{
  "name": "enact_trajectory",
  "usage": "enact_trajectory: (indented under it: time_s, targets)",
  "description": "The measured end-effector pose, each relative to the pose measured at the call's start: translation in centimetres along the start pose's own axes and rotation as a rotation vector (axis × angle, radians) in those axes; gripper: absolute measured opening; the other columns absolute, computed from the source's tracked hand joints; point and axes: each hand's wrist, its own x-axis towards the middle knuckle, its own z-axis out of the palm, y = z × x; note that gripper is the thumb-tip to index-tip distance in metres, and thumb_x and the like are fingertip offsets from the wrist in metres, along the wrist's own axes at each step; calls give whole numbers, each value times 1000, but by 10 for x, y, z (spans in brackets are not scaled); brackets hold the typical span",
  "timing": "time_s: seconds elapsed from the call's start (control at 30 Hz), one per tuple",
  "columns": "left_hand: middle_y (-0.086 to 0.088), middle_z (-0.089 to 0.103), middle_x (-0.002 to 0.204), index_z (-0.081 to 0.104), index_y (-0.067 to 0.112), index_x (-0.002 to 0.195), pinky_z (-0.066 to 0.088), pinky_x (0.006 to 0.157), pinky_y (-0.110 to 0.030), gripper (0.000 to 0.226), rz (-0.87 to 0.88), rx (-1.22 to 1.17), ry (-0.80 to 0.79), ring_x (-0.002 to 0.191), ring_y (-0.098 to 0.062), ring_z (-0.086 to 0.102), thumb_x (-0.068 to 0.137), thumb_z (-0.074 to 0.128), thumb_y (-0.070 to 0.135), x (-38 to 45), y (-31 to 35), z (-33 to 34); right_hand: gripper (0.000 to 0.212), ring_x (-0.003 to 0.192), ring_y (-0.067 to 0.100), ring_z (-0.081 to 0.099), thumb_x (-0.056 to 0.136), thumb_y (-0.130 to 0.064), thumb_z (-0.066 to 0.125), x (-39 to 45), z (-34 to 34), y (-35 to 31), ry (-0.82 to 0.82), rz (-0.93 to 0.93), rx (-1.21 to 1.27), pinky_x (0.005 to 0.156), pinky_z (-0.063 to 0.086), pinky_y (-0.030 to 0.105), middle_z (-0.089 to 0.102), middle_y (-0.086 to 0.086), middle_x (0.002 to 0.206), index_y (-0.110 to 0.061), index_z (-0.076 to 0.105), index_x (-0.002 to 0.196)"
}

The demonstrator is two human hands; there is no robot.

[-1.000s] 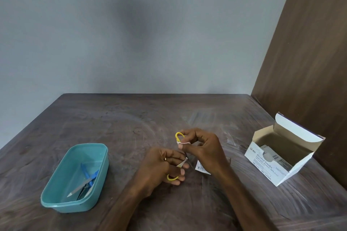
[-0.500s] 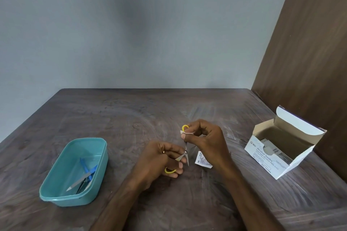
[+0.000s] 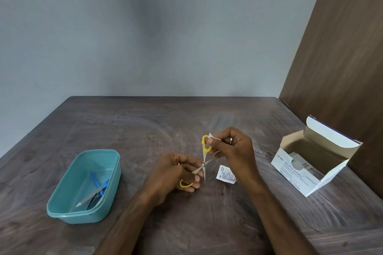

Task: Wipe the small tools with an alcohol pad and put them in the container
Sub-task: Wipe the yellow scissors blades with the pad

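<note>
Small scissors (image 3: 204, 163) with yellow handles are spread open above the middle of the table. My left hand (image 3: 176, 174) grips the lower yellow handle loop and one blade. My right hand (image 3: 232, 147) pinches a white alcohol pad (image 3: 212, 137) against the upper yellow handle loop. A teal plastic container (image 3: 68, 211) stands at the left. It holds a blue-handled tool (image 3: 97, 182) and a metal tool beside it.
A torn white pad wrapper (image 3: 226, 175) lies on the wooden table (image 3: 128, 130) just right of the scissors. An open box of alcohol swabs (image 3: 310, 163) stands at the right near a brown wall panel (image 3: 339, 64). A grey wall is behind the table.
The scissors have opened wider, and my right hand with the pad has slid up along the upper handle loop. My left hand keeps its hold on the lower loop.
</note>
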Motion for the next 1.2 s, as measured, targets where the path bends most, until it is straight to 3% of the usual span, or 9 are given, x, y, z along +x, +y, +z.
enact_trajectory:
  time_s: [0.13,0.33,0.53,0.7,0.8,0.93,1.2]
  targets:
    - [-22,74,89,75,2,93,60,61,-33,29,-9,-14,9,70,-32,70,74,64,-17,0,0,0,16,61,21,68,75,3,78,0,-2,2,-41,70,17,60,56,34,73,14,71,11,65,80]
    - [-21,75,89,74,1,95,60,61,-33,30,-9,-7,10,69,-32,70,74,66,-17,0,0,1,14,59,27,64,71,5,79,-1,-1,2,-29,134,66,59,55,33,69,16,66,3,65,74]
    - [-21,75,91,75,2,96,61,66,-37,31,-4,23,-13,70,-31,71,74,66,-17,0,0,0,20,56,23,61,80,10,66,-2,3,1,-69,143,61,57,54,32,76,16,90,-3,54,69]
    - [-19,75,90,76,4,95,60,68,-39,32,-2,39,-30,71,-31,71,73,66,-17,0,0,1,24,61,22,67,80,13,62,-2,2,-1,-73,164,107,53,52,29,75,24,86,-4,50,66]
    - [-18,75,88,76,4,95,60,67,-38,31,-9,31,-22,71,-31,71,73,66,-17,0,1,0,28,54,20,62,76,14,66,-3,1,-3,-73,222,198,52,51,29,70,28,81,-5,52,62]
    - [-18,75,86,75,3,95,59,67,-38,30,-16,18,-25,70,-32,71,73,66,-16,0,2,0,27,52,21,59,74,13,68,-1,-1,-3,-78,244,242,53,51,29,65,17,68,-5,52,62]
    - [-20,75,87,75,2,92,60,62,-33,29,-7,5,-44,68,-30,71,73,65,-18,-3,5,-1,31,54,18,60,63,7,74,0,-5,-6,-206,353,425,61,46,34,64,11,67,-12,50,59]
